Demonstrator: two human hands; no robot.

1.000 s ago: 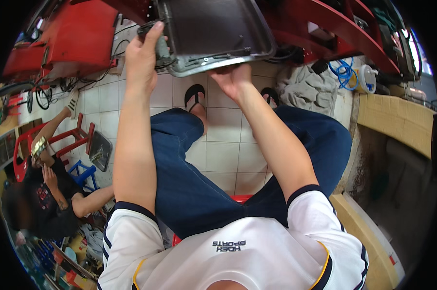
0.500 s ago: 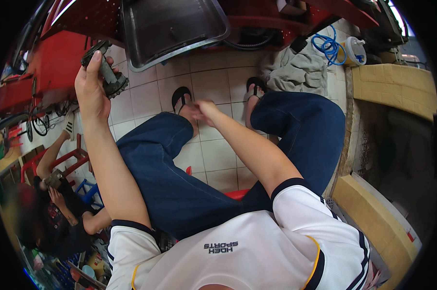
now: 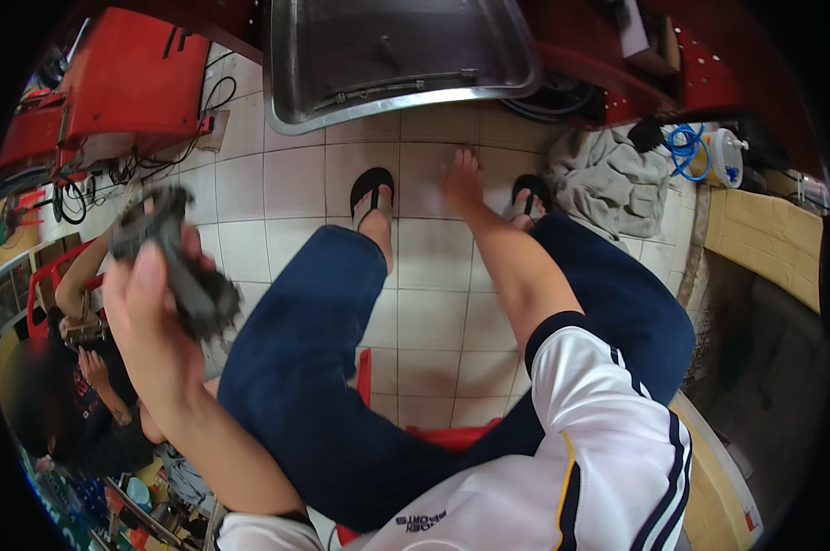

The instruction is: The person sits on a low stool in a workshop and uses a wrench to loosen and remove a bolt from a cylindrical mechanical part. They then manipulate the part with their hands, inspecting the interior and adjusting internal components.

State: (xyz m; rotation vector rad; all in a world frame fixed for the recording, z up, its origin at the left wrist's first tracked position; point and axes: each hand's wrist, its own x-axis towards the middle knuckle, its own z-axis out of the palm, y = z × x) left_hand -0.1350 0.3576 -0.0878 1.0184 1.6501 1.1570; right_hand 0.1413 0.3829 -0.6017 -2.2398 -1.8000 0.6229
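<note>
My left hand (image 3: pixel 148 303) is closed round a dark grey metal part (image 3: pixel 171 248), raised at the left of my left knee. The part has a thick body and a wider, toothed-looking end; motion smears its outline. My right hand (image 3: pixel 462 182) is stretched out over the tiled floor between my feet. Its fingers look extended and hold nothing that I can see. Beyond it, a shallow metal tray (image 3: pixel 406 99) stands at the top, with a small bolt-like piece (image 3: pixel 386 50) and some thin bits inside.
A red metal cabinet (image 3: pixel 139 78) and loose black cables are at the far left. Another person (image 3: pixel 102 404) sits at the left. Grey cloth (image 3: pixel 617 179), a coiled blue hose (image 3: pixel 686 151) and a clear tub (image 3: pixel 725 158) lie at the right, beside cardboard (image 3: pixel 768 243).
My left hand has come down and nearer with the metal part. My right hand has moved to the right and farther out, its fingers now extended. The view has shifted left.
</note>
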